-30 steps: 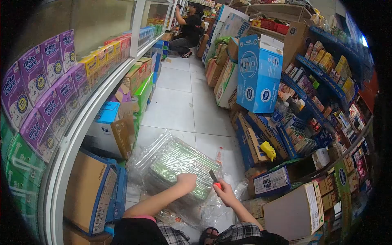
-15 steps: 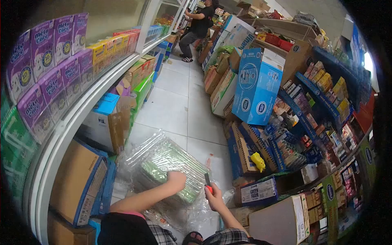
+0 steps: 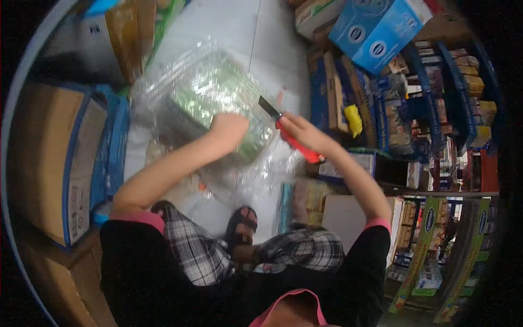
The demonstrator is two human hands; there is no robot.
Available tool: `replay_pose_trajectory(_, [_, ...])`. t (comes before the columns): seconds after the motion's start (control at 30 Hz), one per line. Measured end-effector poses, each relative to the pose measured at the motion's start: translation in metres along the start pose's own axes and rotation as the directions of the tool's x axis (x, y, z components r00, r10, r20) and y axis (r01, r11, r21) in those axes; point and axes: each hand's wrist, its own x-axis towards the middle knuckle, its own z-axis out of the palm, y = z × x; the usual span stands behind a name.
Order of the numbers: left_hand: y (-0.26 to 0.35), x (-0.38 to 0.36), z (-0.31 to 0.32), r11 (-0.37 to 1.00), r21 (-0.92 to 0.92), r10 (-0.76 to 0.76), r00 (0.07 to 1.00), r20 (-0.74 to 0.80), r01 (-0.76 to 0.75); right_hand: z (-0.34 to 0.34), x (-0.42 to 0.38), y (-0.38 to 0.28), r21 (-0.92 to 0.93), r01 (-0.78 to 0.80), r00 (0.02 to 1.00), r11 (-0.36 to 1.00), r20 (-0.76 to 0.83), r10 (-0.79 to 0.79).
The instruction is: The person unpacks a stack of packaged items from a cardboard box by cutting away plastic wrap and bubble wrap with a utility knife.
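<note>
A green pack (image 3: 210, 82) lies on the floor in front of me, wrapped in loose, shiny clear plastic wrap (image 3: 155, 79). My left hand (image 3: 230, 131) is closed in a fist at the near side of the pack, down on the wrap, its fingertips hidden. In my right hand (image 3: 308, 135) is a box cutter (image 3: 298, 146) with a red handle and a dark blade. The blade points up and left, its tip overlapping the pack's right edge in this view. Crumpled plastic spreads below and right of the pack.
Cardboard boxes (image 3: 41, 147) line the left side. A blue carton (image 3: 376, 32) and shelves of small packets (image 3: 397, 125) stand on the right, with a yellow object (image 3: 353, 121) among them. My sandalled foot (image 3: 242, 223) is close behind the pack on the tiled floor (image 3: 218, 19).
The view has tipped down toward my body. My right hand has turned the box cutter so its blade slants left and more of the handle shows. My left fist stays at the pack.
</note>
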Motion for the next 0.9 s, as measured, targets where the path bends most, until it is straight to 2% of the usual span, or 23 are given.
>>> replay_pose_trajectory(0.1, [-0.004, -0.004, -0.002, 0.998, -0.057, -0.006, 0.999, 0.050, 0.009, 0.009, -0.011, 0.010, -0.211, -0.018, 1.000, 0.977, -0.016, 0.015])
replay_pose_trajectory(0.13, [-0.006, -0.004, -0.003, 0.998, -0.066, -0.010, 0.998, 0.065, 0.014, 0.013, -0.013, 0.014, -0.205, -0.027, 1.000, 0.978, -0.004, 0.027])
replay_pose_trajectory(0.2, [-0.009, -0.006, -0.004, 0.995, -0.096, 0.029, 0.999, 0.026, -0.027, 0.021, -0.019, 0.023, -0.304, -0.103, 0.993, 0.947, 0.026, 0.116])
replay_pose_trajectory(0.23, [-0.009, -0.007, -0.005, 0.992, -0.126, 0.032, 0.999, 0.010, -0.030, 0.027, -0.019, 0.023, -0.369, -0.090, 0.995, 0.925, 0.007, 0.099])
replay_pose_trajectory(0.33, [-0.004, -0.010, -0.006, 0.988, -0.149, -0.026, 1.000, 0.018, 0.028, 0.038, -0.008, 0.024, -0.437, -0.104, 0.988, 0.894, 0.061, 0.145])
replay_pose_trajectory(0.4, [-0.006, -0.012, 0.000, 0.986, -0.169, -0.021, 1.000, -0.012, 0.018, 0.046, 0.000, 0.021, -0.359, -0.139, 0.981, 0.923, 0.077, 0.178])
replay_pose_trajectory(0.47, [-0.007, -0.014, 0.001, 0.983, -0.184, -0.012, 0.999, -0.037, 0.005, 0.052, 0.010, 0.030, -0.422, 0.010, 1.000, 0.906, 0.011, -0.006])
replay_pose_trajectory(0.5, [-0.006, -0.015, -0.001, 0.974, -0.227, -0.035, 0.999, -0.022, 0.029, 0.055, 0.014, 0.034, -0.407, 0.009, 1.000, 0.913, 0.012, -0.004])
replay_pose_trajectory(0.57, [-0.005, -0.016, 0.000, 0.965, -0.258, -0.053, 0.999, -0.002, 0.051, 0.057, 0.022, 0.038, -0.400, 0.103, 0.991, 0.910, -0.033, -0.127])
replay_pose_trajectory(0.63, [-0.005, -0.018, 0.003, 0.946, -0.323, -0.043, 0.997, -0.059, 0.022, 0.059, 0.031, 0.037, -0.383, 0.113, 0.988, 0.917, -0.052, -0.144])
replay_pose_trajectory(0.77, [-0.005, -0.019, 0.003, 0.926, -0.373, -0.069, 0.997, -0.023, 0.055, 0.060, 0.037, 0.025, -0.331, 0.090, 0.991, 0.939, -0.062, -0.117])
replay_pose_trajectory(0.8, [-0.006, -0.019, 0.005, 0.927, -0.376, -0.045, 0.996, -0.073, 0.015, 0.060, 0.039, 0.027, -0.335, 0.095, 0.991, 0.938, -0.058, -0.121])
replay_pose_trajectory(0.9, [-0.007, -0.020, 0.006, 0.923, -0.383, -0.017, 0.992, -0.127, -0.033, 0.064, 0.045, 0.034, -0.342, 0.166, 0.969, 0.925, -0.118, -0.218])
